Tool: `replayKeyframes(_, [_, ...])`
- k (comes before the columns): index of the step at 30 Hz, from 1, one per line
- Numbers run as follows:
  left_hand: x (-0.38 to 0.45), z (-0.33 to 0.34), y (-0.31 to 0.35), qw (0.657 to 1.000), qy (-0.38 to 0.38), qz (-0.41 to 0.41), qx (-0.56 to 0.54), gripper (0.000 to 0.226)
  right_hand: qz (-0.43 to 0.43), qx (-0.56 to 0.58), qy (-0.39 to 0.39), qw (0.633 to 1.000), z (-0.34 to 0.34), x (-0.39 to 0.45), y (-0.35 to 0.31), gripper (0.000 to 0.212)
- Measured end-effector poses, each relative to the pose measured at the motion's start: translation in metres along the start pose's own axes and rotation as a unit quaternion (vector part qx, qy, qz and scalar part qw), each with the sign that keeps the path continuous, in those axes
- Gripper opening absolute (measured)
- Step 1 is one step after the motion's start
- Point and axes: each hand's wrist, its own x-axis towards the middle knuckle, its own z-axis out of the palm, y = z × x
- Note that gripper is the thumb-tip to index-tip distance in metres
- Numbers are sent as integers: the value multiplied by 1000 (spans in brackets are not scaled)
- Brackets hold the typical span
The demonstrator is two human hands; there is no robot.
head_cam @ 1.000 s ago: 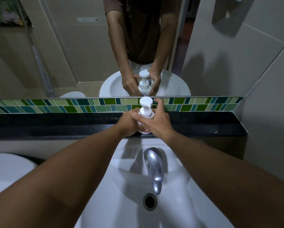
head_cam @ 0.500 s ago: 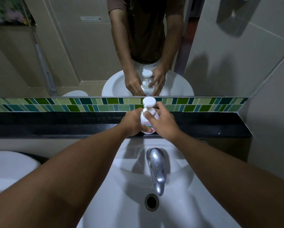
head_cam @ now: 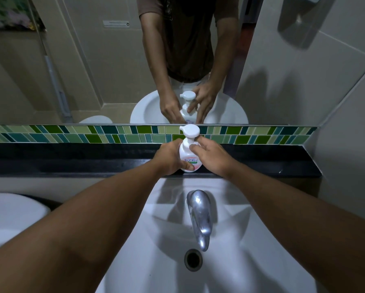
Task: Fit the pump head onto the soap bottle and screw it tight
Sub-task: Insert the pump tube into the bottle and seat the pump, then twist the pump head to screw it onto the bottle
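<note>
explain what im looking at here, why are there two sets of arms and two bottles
This is one picture from a camera worn on a person's head, looking forward and down at their own bare hands. There is no machine. The upper arms and bottle are only a reflection in the mirror above the green tile strip.

The real soap bottle stands upright on a black ledge behind a white sink with a chrome tap. The left hand wraps around the bottle's body. The right hand has its fingertips at the bottle's neck, just under the white pump head, which already sits on top.
</note>
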Motion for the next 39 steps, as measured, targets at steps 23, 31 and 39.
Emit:
replayKeyframes(23, [-1,-2,0,1000,-11,6,-10,75,-6,10,-15,1000,-2,12,21,57])
replayKeyframes(31, [-3,-2,2,1000,-13,4,-7,76,23,52,87,995,15,4,9,96])
replayKeyframes(39, [-3,-4,2,1000,-14,2,-8,74,-20,-24,-29,999,-4,9,12,54])
